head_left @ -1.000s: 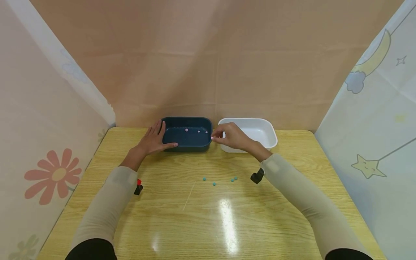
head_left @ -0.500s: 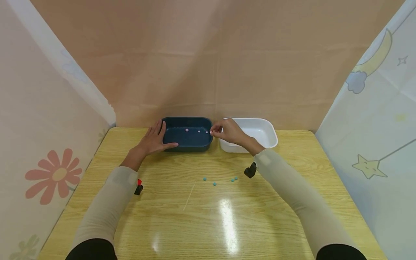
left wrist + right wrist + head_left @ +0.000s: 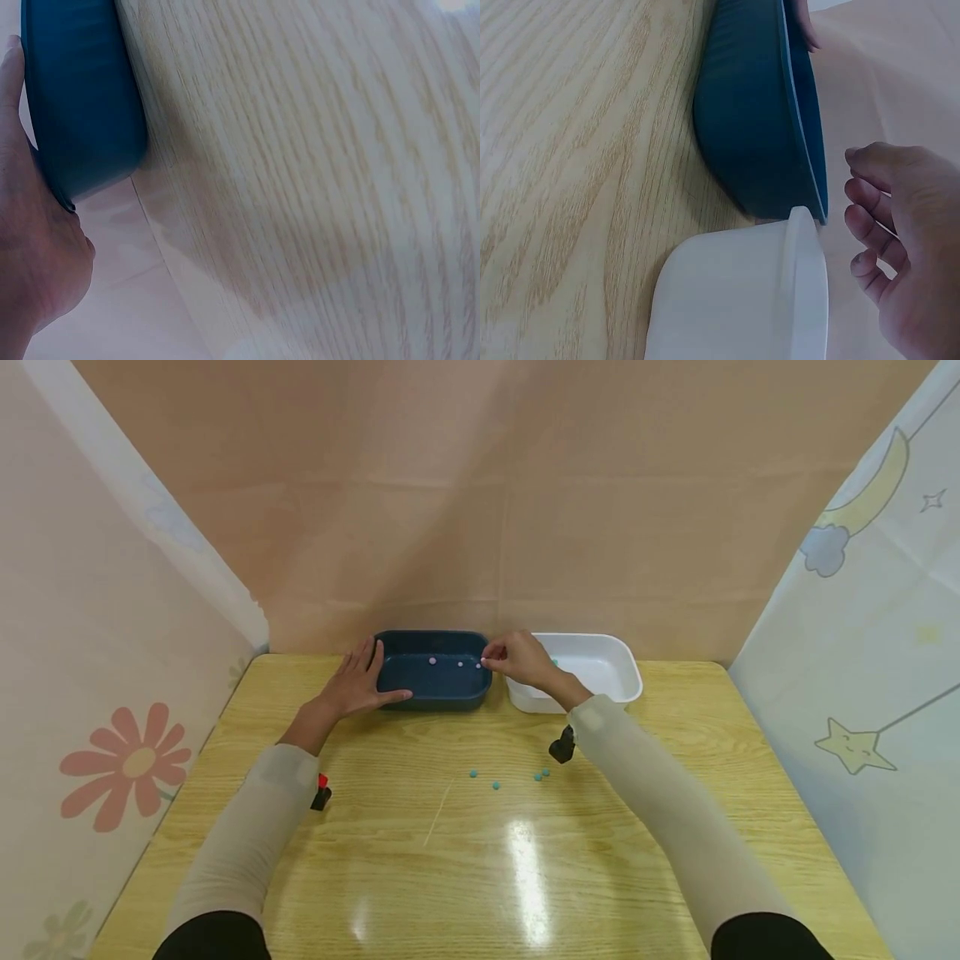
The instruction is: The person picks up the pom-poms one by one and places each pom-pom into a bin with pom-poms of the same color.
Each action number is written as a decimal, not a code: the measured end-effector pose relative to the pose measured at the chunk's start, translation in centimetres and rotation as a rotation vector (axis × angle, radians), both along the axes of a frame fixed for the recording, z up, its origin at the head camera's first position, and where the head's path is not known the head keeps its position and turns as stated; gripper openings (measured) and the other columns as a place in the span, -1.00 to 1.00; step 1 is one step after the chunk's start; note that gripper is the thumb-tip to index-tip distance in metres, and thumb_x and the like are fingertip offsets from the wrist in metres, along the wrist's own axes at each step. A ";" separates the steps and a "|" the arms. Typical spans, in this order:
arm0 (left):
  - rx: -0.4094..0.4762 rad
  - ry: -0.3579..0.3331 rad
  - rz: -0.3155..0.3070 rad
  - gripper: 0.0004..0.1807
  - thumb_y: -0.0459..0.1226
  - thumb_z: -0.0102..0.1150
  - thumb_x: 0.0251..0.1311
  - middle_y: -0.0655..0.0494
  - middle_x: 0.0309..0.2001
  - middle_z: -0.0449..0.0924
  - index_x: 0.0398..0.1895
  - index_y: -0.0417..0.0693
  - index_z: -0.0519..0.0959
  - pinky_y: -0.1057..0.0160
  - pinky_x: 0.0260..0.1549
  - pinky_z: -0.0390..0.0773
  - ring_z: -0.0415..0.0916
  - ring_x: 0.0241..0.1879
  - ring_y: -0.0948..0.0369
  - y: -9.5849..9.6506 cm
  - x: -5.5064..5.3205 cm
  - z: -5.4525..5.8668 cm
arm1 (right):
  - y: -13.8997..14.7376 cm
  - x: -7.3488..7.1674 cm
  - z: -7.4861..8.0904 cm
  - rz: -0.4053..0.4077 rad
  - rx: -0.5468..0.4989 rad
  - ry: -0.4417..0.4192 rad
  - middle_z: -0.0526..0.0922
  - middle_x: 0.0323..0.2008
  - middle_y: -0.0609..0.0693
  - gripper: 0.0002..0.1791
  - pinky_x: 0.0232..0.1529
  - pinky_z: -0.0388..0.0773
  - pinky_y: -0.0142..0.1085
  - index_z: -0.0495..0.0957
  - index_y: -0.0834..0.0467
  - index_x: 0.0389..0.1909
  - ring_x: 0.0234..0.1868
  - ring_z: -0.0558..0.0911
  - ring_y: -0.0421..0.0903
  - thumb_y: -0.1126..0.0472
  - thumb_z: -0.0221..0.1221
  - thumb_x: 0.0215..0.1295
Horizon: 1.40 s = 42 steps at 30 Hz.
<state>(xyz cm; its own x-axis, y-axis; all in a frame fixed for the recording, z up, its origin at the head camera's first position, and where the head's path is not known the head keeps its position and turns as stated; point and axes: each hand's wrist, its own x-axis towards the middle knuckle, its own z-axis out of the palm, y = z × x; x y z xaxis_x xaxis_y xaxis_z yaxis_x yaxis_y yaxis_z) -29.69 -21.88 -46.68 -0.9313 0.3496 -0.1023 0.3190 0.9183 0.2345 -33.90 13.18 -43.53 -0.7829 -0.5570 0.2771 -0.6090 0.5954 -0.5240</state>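
My left hand [image 3: 352,686] rests with straight, spread fingers on the left end of a dark blue tray [image 3: 435,703], its thumb lying along the front rim. Several small pink beads [image 3: 432,661] lie inside that tray. Over the tray's right rim, my right hand [image 3: 528,660] pinches a tiny pink bead [image 3: 483,661] between thumb and index fingertip. In the right wrist view the fingers of the right hand [image 3: 911,225] are curled beside the blue tray's end, and the bead cannot be made out there.
A white tray [image 3: 633,689] stands right of the blue one, partly under my right hand, with a teal bead [image 3: 555,662] inside. Several teal beads [image 3: 496,786] lie on the wooden table [image 3: 375,860]. A brown backdrop [image 3: 495,527] rises behind the trays.
My right hand has moved left and slightly away from me, bringing the pink bead from beside the blue tray to above its right rim. The left hand has stayed still.
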 end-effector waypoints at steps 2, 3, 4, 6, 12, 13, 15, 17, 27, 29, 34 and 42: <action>-0.002 0.000 0.001 0.34 0.45 0.02 0.35 -0.26 0.71 -0.54 0.70 -0.30 -0.38 -0.25 0.61 -0.34 -0.50 0.70 -0.16 0.0 0.0 0.0 | -0.2 -0.1 -0.1 -0.007 0.011 -0.002 0.79 -0.45 -0.02 -0.91 -0.35 0.57 -0.24 0.83 0.20 -0.27 -0.45 0.66 -0.11 0.25 0.42 0.35; -0.002 0.001 0.001 0.34 0.44 0.02 0.35 -0.26 0.71 -0.54 0.70 -0.30 -0.38 -0.25 0.61 -0.34 -0.50 0.70 -0.16 0.0 0.1 0.0 | -0.3 -0.2 -0.2 -0.012 0.020 0.000 0.79 -0.45 -0.03 -0.91 -0.35 0.57 -0.24 0.83 0.19 -0.27 -0.45 0.66 -0.12 0.25 0.42 0.36; -0.003 0.002 0.001 0.34 0.44 0.02 0.35 -0.26 0.71 -0.53 0.70 -0.30 -0.38 -0.25 0.61 -0.33 -0.50 0.70 -0.17 0.0 0.1 0.0 | -0.4 -0.3 -0.3 -0.017 0.026 0.003 0.78 -0.46 -0.03 -0.92 -0.35 0.56 -0.24 0.84 0.18 -0.27 -0.45 0.66 -0.12 0.25 0.42 0.36; -0.005 0.001 0.000 0.34 0.45 0.02 0.35 -0.27 0.71 -0.53 0.70 -0.30 -0.38 -0.26 0.61 -0.33 -0.49 0.70 -0.17 0.1 0.1 0.0 | -0.6 -0.5 -0.5 -0.029 0.041 0.007 0.78 -0.46 -0.03 -0.93 -0.35 0.56 -0.22 0.84 0.17 -0.27 -0.45 0.66 -0.12 0.25 0.42 0.36; -0.003 -0.019 0.007 0.34 0.45 0.01 0.35 -0.25 0.71 -0.56 0.70 -0.27 -0.41 -0.24 0.62 -0.34 -0.52 0.70 -0.14 0.1 0.2 0.2 | -1.2 -0.7 -0.6 -0.066 0.085 0.023 0.79 -0.39 0.00 -0.89 -0.29 0.61 -0.12 0.83 0.17 -0.19 -0.38 0.70 -0.08 0.22 0.41 0.37; -0.003 -0.022 0.007 0.34 0.45 0.01 0.35 -0.25 0.71 -0.57 0.70 -0.27 -0.41 -0.24 0.62 -0.35 -0.53 0.70 -0.14 0.1 0.2 0.2 | -1.2 -0.7 -0.6 -0.071 0.089 0.021 0.79 -0.37 0.01 -0.88 -0.27 0.62 -0.11 0.83 0.18 -0.18 -0.36 0.71 -0.06 0.22 0.41 0.37; 0.000 -0.022 0.004 0.34 0.45 0.01 0.35 -0.25 0.71 -0.56 0.70 -0.28 -0.41 -0.24 0.62 -0.34 -0.53 0.70 -0.14 0.1 0.1 0.2 | -1.3 -0.6 -0.6 -0.079 0.089 0.010 0.80 -0.35 0.04 -0.87 -0.24 0.64 -0.09 0.82 0.20 -0.15 -0.33 0.72 -0.04 0.24 0.42 0.36; 0.002 -0.020 0.002 0.34 0.44 0.02 0.36 -0.26 0.71 -0.56 0.70 -0.29 -0.40 -0.24 0.62 -0.33 -0.52 0.70 -0.15 0.1 0.2 0.2 | -1.4 -0.5 -0.5 -0.081 0.092 0.002 0.80 -0.33 0.05 -0.85 -0.23 0.65 -0.08 0.82 0.22 -0.13 -0.32 0.72 -0.03 0.25 0.41 0.37; 0.001 -0.017 0.002 0.34 0.44 0.01 0.35 -0.24 0.71 -0.58 0.70 -0.28 -0.42 -0.21 0.62 -0.35 -0.53 0.70 -0.14 -0.1 0.1 0.0 | -0.4 0.0 0.6 -0.084 0.089 0.037 0.82 -0.23 0.09 -0.76 -0.11 0.68 -0.09 0.80 0.25 -0.04 -0.20 0.75 0.01 0.17 0.36 0.44; -0.002 -0.016 0.005 0.36 0.47 -0.01 0.34 -0.24 0.71 -0.58 0.70 -0.27 -0.42 -0.20 0.63 -0.34 -0.53 0.70 -0.13 -0.2 0.0 -0.1 | 0.1 0.2 0.9 -0.086 0.091 0.043 0.82 -0.21 0.10 -0.74 -0.10 0.67 -0.07 0.78 0.27 -0.01 -0.18 0.75 0.02 0.17 0.34 0.44; 0.003 -0.015 0.004 0.38 0.49 0.01 0.31 -0.25 0.71 -0.56 0.70 -0.29 -0.41 -0.21 0.63 -0.33 -0.51 0.70 -0.13 -0.2 0.0 0.1 | 1.7 0.6 1.5 -0.074 0.107 0.092 0.82 -0.16 0.09 -0.73 -0.09 0.67 -0.06 0.78 0.24 0.03 -0.16 0.76 0.05 0.17 0.32 0.44; -0.013 -0.014 -0.003 0.39 0.50 0.03 0.28 -0.30 0.71 -0.46 0.71 -0.30 -0.34 -0.23 0.62 -0.32 -0.42 0.70 -0.19 -0.3 -0.1 1.0 | 4.6 1.2 2.0 -0.093 0.163 0.111 0.79 0.01 0.16 -0.67 0.03 0.66 0.03 0.74 0.27 0.08 -0.02 0.74 0.13 0.13 0.32 0.47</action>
<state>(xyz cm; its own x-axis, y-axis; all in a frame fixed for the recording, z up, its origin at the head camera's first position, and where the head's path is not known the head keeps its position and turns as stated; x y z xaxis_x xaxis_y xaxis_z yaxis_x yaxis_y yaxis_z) -29.77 -22.16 -45.68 -0.9288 0.3509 -0.1195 0.3186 0.9204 0.2266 -32.69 17.80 -41.54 -0.8027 -0.5283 0.2766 -0.5961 0.7232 -0.3489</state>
